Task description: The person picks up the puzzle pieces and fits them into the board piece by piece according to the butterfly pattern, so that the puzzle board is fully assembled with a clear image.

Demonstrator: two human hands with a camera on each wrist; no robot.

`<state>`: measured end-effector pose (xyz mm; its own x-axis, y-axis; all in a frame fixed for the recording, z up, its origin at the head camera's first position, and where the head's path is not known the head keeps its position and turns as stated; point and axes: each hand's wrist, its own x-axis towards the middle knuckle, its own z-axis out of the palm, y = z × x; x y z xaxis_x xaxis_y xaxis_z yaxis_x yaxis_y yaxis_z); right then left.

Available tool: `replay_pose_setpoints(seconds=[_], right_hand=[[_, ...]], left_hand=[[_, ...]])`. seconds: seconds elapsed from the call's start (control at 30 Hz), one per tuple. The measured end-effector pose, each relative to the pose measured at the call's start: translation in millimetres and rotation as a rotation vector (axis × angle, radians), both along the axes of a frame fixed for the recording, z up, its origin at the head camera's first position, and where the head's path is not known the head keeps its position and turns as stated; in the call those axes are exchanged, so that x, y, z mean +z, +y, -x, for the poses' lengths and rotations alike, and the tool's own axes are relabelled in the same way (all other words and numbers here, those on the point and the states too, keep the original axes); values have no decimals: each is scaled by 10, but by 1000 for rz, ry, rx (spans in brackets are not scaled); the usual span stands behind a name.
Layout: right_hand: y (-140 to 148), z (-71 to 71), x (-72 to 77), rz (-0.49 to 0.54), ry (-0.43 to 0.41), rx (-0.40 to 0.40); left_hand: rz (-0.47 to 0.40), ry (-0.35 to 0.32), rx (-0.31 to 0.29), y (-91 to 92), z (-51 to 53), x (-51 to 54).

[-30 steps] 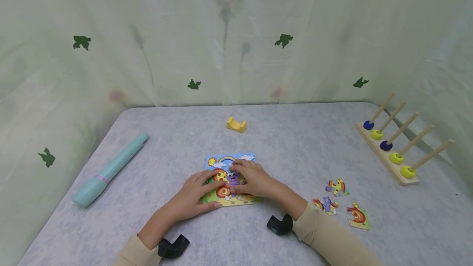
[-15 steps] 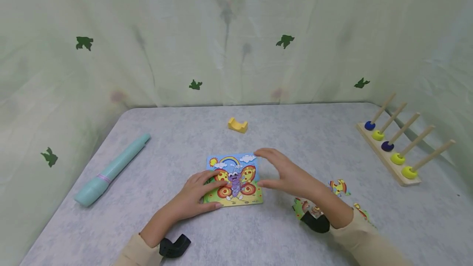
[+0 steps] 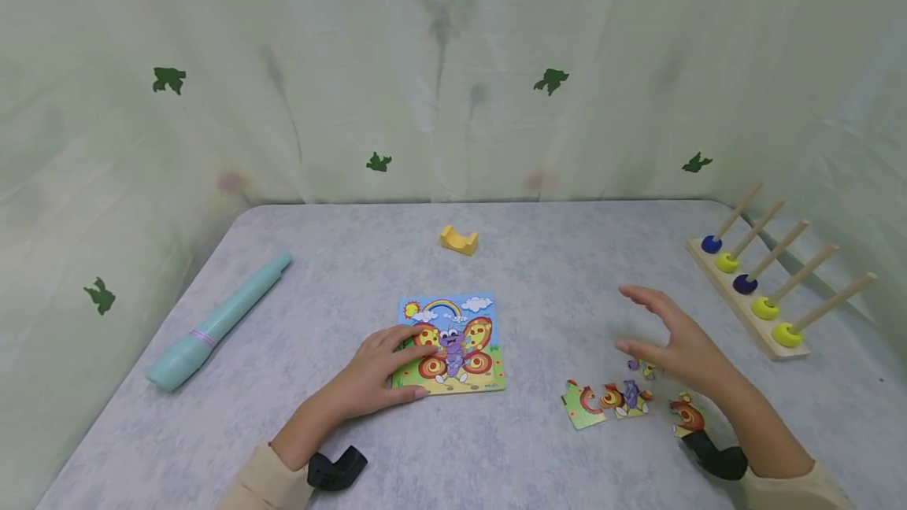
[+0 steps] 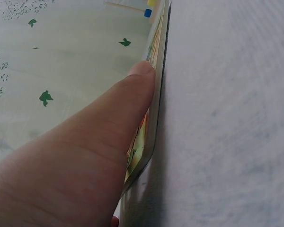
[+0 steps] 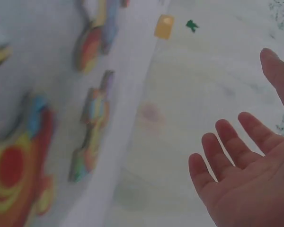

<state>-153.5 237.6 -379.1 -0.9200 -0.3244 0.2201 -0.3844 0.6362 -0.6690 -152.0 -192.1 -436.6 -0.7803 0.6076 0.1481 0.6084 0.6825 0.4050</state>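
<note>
A square butterfly picture board lies flat on the table. My left hand rests on its left part, fingers spread, with the thumb at the lower edge; the left wrist view shows that thumb against the board's side. Over on the right, my right hand hangs above the loose puzzle pieces, fingers apart and holding nothing. Below and left of it lie a green corner piece and a purple-centred piece. A red swirl piece sits by the right wrist, and another piece is partly hidden under the hand.
A yellow curved block stands beyond the board. On the left lies a folded teal fan-like object. A wooden peg rack with blue and yellow beads is at the right. A patterned curtain hangs behind the table.
My right hand has lifted off the board and moved right, over the loose pieces, uncovering the butterfly picture. My left hand has stayed on the board.
</note>
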Motion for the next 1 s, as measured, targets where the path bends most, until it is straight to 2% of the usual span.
replay_pose_setpoints(seconds=[0.13,0.43,0.6,0.73,1.0], right_hand=[[179,-16,-112,3,-91,-42],[372,56,-340,-40,-200,-73],[408,61,-406,-73,-259,-92],[430,57,-448,-78,-269,-71],[472,77,-506,-97,-214,13]], left_hand=[[-2,5,-2,3,7,-5],[14,-43,12,6,23,9],[17,-38,11,9,19,11],[7,-41,10,11,7,16],[-1,-48,11,11,-4,33]])
